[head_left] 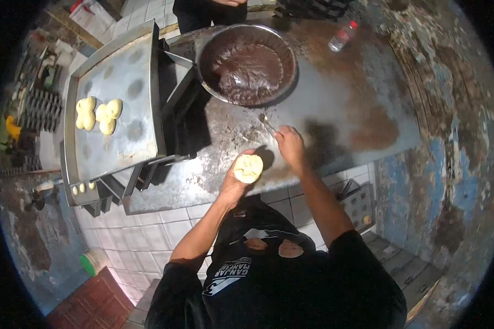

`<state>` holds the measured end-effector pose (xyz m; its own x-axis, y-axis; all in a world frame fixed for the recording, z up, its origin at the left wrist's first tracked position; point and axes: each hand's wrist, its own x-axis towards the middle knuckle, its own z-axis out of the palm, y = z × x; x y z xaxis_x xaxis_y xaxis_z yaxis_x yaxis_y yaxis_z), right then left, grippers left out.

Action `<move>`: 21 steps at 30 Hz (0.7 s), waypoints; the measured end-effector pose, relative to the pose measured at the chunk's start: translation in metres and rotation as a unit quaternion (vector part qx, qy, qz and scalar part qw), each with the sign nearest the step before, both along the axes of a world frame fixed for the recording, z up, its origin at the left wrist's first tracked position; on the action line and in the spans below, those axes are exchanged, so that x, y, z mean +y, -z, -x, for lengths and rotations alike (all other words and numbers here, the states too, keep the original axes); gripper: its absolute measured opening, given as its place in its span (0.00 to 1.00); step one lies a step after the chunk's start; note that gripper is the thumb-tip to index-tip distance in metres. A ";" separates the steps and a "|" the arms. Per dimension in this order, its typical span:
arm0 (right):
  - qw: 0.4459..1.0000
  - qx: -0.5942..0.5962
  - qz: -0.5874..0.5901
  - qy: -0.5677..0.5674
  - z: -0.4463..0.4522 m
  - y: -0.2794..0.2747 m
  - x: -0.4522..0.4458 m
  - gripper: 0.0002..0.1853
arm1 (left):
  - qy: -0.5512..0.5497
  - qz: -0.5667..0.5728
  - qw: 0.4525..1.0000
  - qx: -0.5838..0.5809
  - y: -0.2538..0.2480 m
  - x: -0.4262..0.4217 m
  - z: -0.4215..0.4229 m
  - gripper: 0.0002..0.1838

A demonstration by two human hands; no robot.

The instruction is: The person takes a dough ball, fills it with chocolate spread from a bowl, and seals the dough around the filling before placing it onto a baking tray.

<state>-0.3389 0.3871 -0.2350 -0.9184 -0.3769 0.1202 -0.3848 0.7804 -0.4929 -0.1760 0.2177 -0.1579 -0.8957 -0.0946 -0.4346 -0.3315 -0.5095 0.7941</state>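
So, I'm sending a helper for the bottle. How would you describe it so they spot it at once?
On the metal table, find the wide round bowl of dark brown paste. Right of it in the view, near the table's far edge, is a small bottle. Unlike the bowl, it is see-through, with a bright red cap.

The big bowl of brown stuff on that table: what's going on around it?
A person's left hand holds a pale, dough-like piece, while their right hand grips a small utensil near the bowl. The dark brown mixture sits inside. To the left, two clumps of similar pieces lie on a tray. Another person stands across the table.
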 end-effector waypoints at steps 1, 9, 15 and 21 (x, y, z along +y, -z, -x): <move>1.000 -0.002 -0.004 -0.009 0.014 0.037 0.000 0.08 | -0.019 0.015 1.000 0.015 -0.002 -0.006 0.010 0.43; 0.949 -0.234 0.043 -0.206 0.038 -0.074 -0.054 0.10 | -0.082 0.087 0.993 -0.008 -0.013 -0.089 0.049 0.33; 0.939 -0.111 -0.222 -0.239 0.173 -0.097 -0.108 0.12 | -0.160 0.161 0.974 0.000 -0.024 -0.106 0.092 0.33; 0.850 -0.164 -0.376 -0.332 0.214 -0.049 -0.133 0.11 | -0.156 0.165 0.974 -0.026 0.003 -0.128 0.097 0.33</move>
<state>-0.5526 0.2540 -0.1860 -0.4113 -0.6822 -0.6045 -0.8011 0.5870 -0.1174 -0.2734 0.0899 -0.1611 -0.7790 -0.5004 -0.3778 -0.2446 -0.3124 0.9179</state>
